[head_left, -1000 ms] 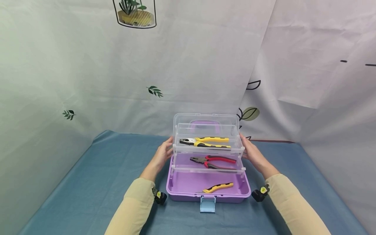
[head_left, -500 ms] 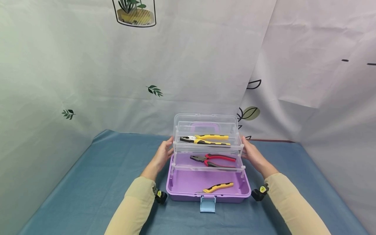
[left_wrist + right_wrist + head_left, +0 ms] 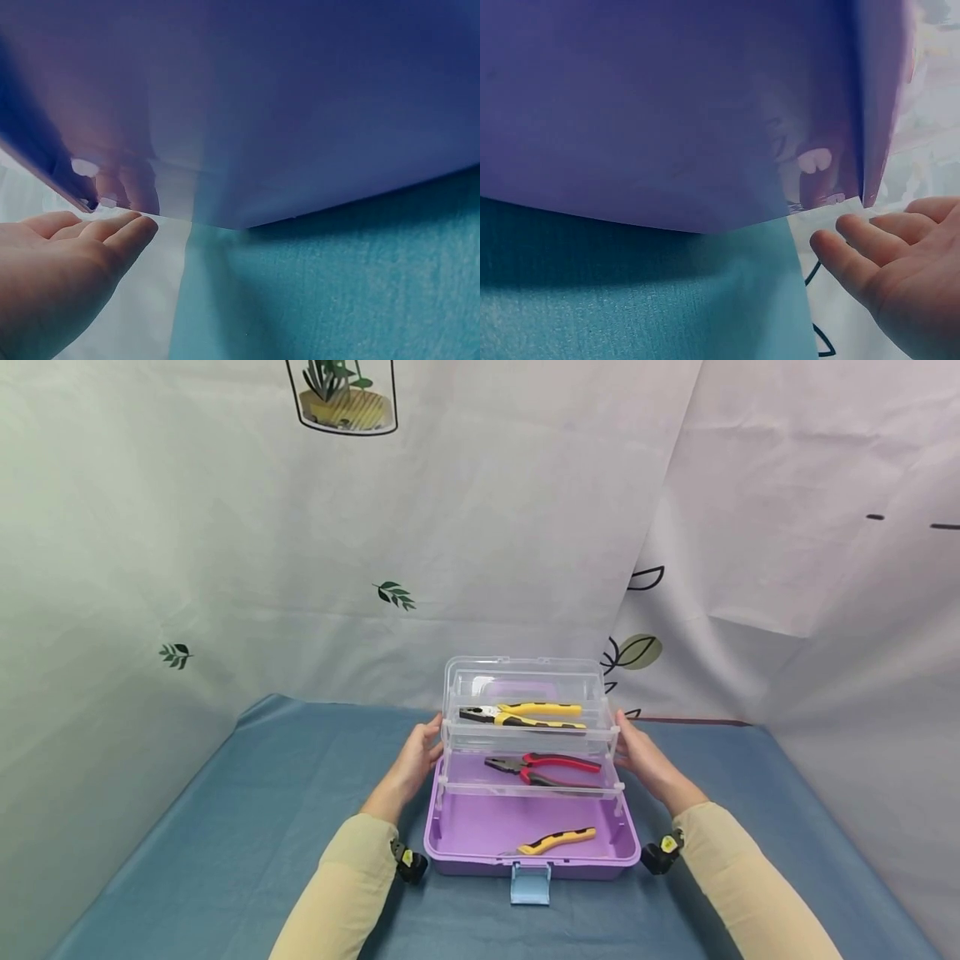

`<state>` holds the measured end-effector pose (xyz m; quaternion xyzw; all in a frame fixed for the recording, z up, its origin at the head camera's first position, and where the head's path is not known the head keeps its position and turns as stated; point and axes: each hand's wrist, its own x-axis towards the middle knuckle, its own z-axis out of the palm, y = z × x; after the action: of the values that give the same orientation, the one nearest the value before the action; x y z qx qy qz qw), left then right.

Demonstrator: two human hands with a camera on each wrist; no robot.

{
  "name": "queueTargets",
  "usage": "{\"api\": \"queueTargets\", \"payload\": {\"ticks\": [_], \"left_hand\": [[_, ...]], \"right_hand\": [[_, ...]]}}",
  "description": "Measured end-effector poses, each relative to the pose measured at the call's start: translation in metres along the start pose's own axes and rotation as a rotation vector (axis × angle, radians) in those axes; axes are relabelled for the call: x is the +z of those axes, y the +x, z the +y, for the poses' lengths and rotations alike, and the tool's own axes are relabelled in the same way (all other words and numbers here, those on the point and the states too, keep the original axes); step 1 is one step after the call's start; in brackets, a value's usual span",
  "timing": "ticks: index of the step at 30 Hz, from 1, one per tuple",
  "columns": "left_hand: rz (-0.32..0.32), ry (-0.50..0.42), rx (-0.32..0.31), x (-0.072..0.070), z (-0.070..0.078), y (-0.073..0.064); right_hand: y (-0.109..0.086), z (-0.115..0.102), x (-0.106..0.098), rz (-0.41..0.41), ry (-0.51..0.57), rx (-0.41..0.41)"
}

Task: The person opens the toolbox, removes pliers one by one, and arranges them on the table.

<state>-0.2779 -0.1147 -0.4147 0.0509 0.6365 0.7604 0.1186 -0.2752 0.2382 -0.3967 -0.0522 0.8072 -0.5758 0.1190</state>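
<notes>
A purple toolbox (image 3: 525, 866) stands with its clear lid (image 3: 525, 665) raised and tilted back. Yellow-and-black pliers (image 3: 525, 717) lie in the upper clear tray, and red-and-black pliers (image 3: 543, 768) in the lower one. A tool with a yellow-and-black handle (image 3: 558, 840) rests in the purple base. My left hand (image 3: 411, 764) is at the left rear side, its extended fingers (image 3: 131, 238) close to the box's back corner. On the opposite side my right hand (image 3: 651, 760) mirrors it, fingers (image 3: 847, 259) stretched out by the other back corner. The fingertips' far sides are partly hidden by the lid.
A blue cloth (image 3: 300, 777) covers the table under the box. Pale printed curtains (image 3: 510, 527) hang right behind and along both sides. The light blue latch (image 3: 530, 885) hangs down at the box's front.
The lid has tipped slightly farther back, and the upper tray with the yellow-and-black pliers has shifted back a little with it. Both hands keep nearly the same place beside the box.
</notes>
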Motion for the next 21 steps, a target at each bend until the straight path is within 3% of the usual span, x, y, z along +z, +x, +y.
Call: {"api": "queueTargets", "payload": {"ticks": [21], "left_hand": [[0.009,0.016,-0.065,-0.002,-0.012,-0.001]], "right_hand": [[0.006,0.01,0.003,-0.092,0.019,0.064]]}}
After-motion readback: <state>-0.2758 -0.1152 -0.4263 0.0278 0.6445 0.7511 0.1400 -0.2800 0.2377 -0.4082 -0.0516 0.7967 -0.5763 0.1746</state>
